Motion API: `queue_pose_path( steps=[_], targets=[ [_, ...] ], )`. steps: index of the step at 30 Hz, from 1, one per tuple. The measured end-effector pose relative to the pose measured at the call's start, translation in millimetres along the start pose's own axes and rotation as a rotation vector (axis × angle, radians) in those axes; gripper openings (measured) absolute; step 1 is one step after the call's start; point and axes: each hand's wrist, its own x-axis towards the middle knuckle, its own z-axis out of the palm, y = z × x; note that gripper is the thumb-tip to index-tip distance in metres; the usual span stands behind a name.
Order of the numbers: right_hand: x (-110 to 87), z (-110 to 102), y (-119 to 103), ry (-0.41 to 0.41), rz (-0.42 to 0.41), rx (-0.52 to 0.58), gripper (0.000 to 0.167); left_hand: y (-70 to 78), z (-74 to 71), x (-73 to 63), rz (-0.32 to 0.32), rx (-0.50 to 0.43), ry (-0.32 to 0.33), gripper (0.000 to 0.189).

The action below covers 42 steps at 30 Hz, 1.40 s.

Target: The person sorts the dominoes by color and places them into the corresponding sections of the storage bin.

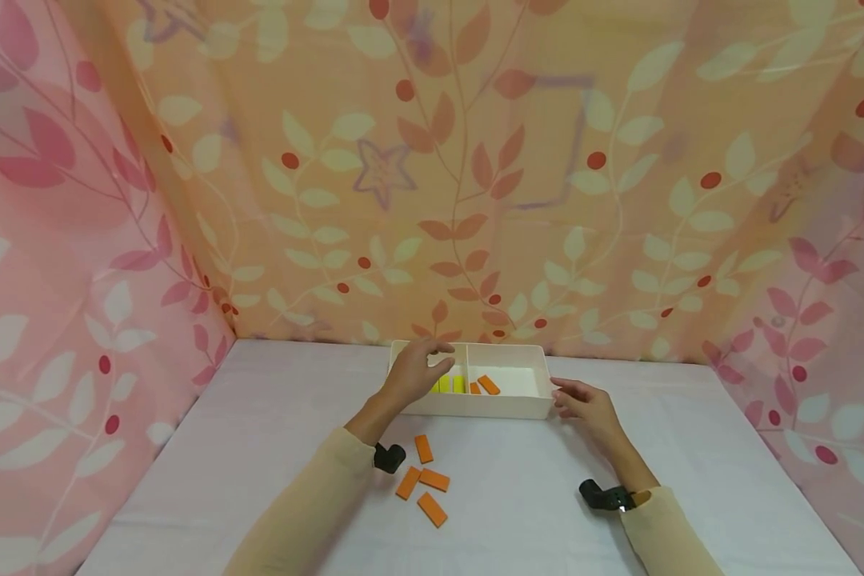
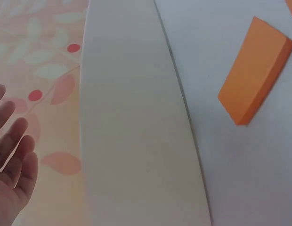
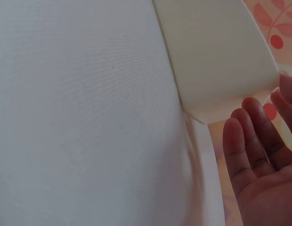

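A white two-compartment box (image 1: 475, 406) stands toward the back of the table. Over its left compartment hovers my left hand (image 1: 412, 374), fingers loosely bent and nothing between them. Below that hand, yellow blocks (image 1: 459, 385) lie in the left compartment, partly hidden by it. The right compartment contains two orange blocks (image 1: 489, 386) near the divider. At the box's right end is my right hand (image 1: 596, 410); its fairly straight fingertips (image 3: 252, 106) reach the end wall in the right wrist view, with the thumb near the rim.
Several loose orange blocks (image 1: 432, 510) lie on the white-covered table (image 1: 518, 512) in front of the box, beside the left forearm. Patterned cloth (image 1: 461, 160) hangs behind and on both sides. A black wrist camera (image 1: 605, 496) sits on the right wrist.
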Motion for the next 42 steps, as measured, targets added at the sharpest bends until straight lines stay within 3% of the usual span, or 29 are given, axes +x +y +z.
queue_pose_path(
  steps=[12, 19, 30, 42],
  targets=[
    [0.7, 0.3, 2.9, -0.006, -0.004, 0.003, 0.049, 7.4, -14.2, -19.1, 0.043, 0.027, -0.056, 0.026],
    [2.0, -0.6, -0.3, -0.012, -0.015, -0.017, 0.05, 2.6, -22.1, -32.7, 0.03, -0.01, -0.025, 0.025],
    [1.4, -1.7, -3.0, -0.015, -0.005, -0.021, 0.051, 3.8, -22.2, -51.8, 0.013, -0.045, -0.072, 0.023],
    [2.9, -1.9, -0.2, -0.008, 0.013, -0.02, 0.052, -1.4, -25.5, -66.1, -0.019, -0.002, -0.105, 0.026]
  ],
)
